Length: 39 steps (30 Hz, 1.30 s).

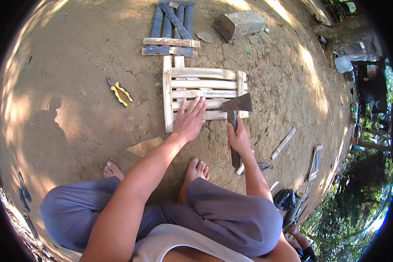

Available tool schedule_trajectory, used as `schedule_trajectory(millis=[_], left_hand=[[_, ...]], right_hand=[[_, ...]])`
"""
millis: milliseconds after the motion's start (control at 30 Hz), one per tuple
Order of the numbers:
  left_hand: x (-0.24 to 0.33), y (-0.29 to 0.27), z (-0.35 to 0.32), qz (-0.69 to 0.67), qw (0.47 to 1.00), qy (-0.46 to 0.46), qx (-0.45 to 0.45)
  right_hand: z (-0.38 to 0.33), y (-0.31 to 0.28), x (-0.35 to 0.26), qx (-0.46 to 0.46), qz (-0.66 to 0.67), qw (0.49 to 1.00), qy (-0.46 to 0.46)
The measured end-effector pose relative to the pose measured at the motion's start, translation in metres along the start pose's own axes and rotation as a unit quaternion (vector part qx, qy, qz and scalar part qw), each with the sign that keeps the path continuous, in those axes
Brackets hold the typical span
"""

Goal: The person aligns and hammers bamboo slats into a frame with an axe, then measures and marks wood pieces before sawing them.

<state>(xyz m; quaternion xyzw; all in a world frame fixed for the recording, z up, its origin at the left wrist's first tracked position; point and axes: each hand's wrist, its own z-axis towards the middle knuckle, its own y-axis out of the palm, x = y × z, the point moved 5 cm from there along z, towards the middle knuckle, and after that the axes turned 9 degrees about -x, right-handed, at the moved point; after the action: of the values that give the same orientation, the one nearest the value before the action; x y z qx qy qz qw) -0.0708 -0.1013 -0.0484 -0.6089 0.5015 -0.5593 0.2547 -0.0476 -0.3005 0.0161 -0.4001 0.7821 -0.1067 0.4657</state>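
Head view. Your working surface is bare brown ground point(96, 131), cracked in places and patched with sunlight and shade. The setting is outdoors: green foliage point(349, 214) and a thick trunk point(345, 32) stand along the right side, and part of another person point(298, 238) shows at the lower right.

Containers: a black plastic bag point(285, 200) sits near your right knee, its contents hidden. A cylinder point(296, 201) stands just beside it; you cannot tell from here whether it holds anything. A pale translucent item point(343, 64) at the upper right is too small to identify.

The pale slatted wooden frame point(205, 84) lies flat on the ground ahead of your feet, with five crosswise slats. Your left hand point(189, 122) is over its near edge, grip wide, fingers extended onto the slats. Your right hand point(239, 139) has its grip closed around the handle of a hatchet point(239, 103). The blade is over the frame's near right corner; contact cannot be confirmed.

Yellow-and-black pliers point(115, 87) lie left of the frame. A dark slatted panel point(170, 42) lies at its far end, with a wooden block point(240, 25) to the panel's right.
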Motion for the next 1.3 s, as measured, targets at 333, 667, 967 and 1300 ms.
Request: schedule_trajectory(millis=[333, 667, 967, 1300], left_hand=[[-0.103, -0.043, -0.039, -0.299, 0.877, -0.354, 0.127], [-0.064, -0.012, -0.058, -0.342, 0.863, -0.359, 0.096], [-0.061, -0.007, -0.059, -0.334, 0.859, -0.357, 0.153], [-0.069, -0.009, -0.058, -0.329, 0.859, -0.357, 0.163]], right_hand=[[-0.019, 0.001, -0.020, 0.100, -0.175, 0.961, -0.190], [-0.003, 0.028, -0.113, 0.033, -0.368, 0.889, -0.272], [0.032, 0.012, -0.100, 0.011, -0.344, 0.904, -0.254], [0.034, 0.002, -0.131, 0.024, -0.234, 0.939, -0.249]])
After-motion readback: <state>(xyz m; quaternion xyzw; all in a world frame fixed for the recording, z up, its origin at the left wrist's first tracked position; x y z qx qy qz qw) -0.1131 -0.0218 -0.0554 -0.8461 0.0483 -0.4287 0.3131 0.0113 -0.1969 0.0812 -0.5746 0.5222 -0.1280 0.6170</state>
